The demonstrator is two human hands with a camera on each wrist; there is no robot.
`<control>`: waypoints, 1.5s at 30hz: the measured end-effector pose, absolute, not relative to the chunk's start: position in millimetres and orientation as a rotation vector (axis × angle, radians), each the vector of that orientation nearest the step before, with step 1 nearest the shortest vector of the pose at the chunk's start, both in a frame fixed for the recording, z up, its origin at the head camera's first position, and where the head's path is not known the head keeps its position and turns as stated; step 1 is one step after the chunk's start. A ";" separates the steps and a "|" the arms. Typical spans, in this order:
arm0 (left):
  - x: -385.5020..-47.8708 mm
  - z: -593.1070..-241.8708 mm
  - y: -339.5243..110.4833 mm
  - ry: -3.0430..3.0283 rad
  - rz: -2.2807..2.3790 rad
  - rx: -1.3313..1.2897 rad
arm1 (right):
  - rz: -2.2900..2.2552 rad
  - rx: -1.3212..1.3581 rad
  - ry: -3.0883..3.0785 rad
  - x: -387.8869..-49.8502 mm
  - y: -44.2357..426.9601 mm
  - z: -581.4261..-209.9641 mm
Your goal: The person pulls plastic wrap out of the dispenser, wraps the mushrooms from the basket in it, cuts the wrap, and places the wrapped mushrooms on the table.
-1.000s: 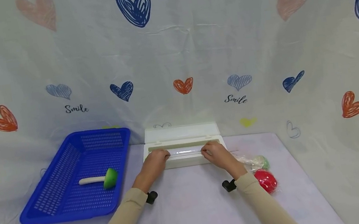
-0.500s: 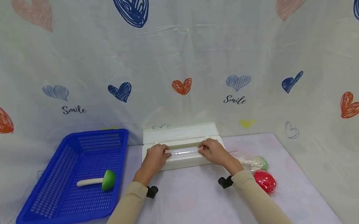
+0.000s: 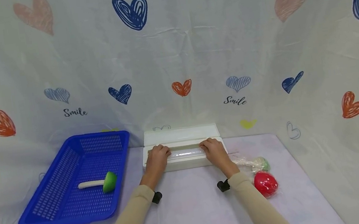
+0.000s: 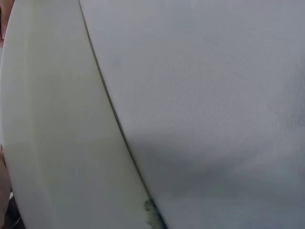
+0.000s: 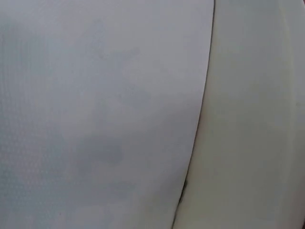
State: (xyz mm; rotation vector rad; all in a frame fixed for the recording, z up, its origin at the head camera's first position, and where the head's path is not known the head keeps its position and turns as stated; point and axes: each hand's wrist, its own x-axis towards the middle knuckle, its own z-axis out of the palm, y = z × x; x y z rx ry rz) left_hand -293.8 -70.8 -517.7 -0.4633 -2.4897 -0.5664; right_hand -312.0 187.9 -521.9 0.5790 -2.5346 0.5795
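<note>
A long white cling film dispenser box [image 3: 190,163] stands at the back of the table with its lid [image 3: 181,134] raised. Inside lies a clear roll of cling film [image 3: 185,153]. My left hand [image 3: 157,161] reaches over the box's front wall at the left, its curled fingertips at the roll's left end. At the right end my right hand [image 3: 215,153] does likewise, fingers bent down on the film. The thumbs are mostly hidden. Both wrist views show chiefly the box's front wall [image 4: 71,114] and the tabletop [image 5: 95,114].
A blue perforated basket [image 3: 74,219] at the left holds a toy mushroom [image 3: 109,182] with a green cap. To the right lie a film-wrapped red toy mushroom [image 3: 265,183] with white dots and a film-wrapped green-and-white item [image 3: 260,163]. A heart-printed curtain [image 3: 171,52] hangs behind.
Both hands have stayed at the roll's ends. Their fingers have shifted slightly, now bent further down at the box's front edge. The head view has tilted a little.
</note>
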 end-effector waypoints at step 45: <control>-288.1 -495.7 -106.7 -2.639 -0.822 -0.575 | 0.680 0.640 -2.557 -303.0 191.6 -505.8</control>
